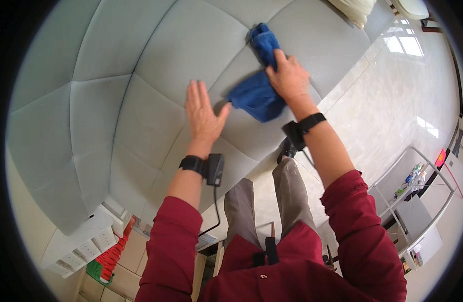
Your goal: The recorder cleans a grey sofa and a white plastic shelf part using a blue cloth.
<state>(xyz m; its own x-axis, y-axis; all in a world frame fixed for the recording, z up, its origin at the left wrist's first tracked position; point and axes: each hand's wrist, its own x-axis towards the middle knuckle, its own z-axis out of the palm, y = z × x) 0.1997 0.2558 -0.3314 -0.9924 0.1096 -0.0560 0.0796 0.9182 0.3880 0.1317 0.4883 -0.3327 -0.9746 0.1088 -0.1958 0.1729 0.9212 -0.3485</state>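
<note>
A piece of blue denim cloth [256, 94], bunched at its far end and spread out at its near end, lies on the seat of a grey upholstered sofa [178, 45]. My right hand [290, 75] rests on its narrow middle, the thumb and fingers around the cloth; how firmly they grip is not clear. My left hand [203, 113] is to the left of the cloth, fingers extended and thumb spread, with nothing in it. The left thumb tip is close to the cloth's left corner; contact cannot be told. Both wrists wear black straps with small devices and cables.
The sofa's backrest [42, 94] rises at the left. A cream cushion [354, 11] sits at the top right. Glossy floor tiles [390, 90] lie beyond the seat edge. A metal-framed rack [416, 151] stands at the lower right, and a white drawer unit [84, 241] at the lower left.
</note>
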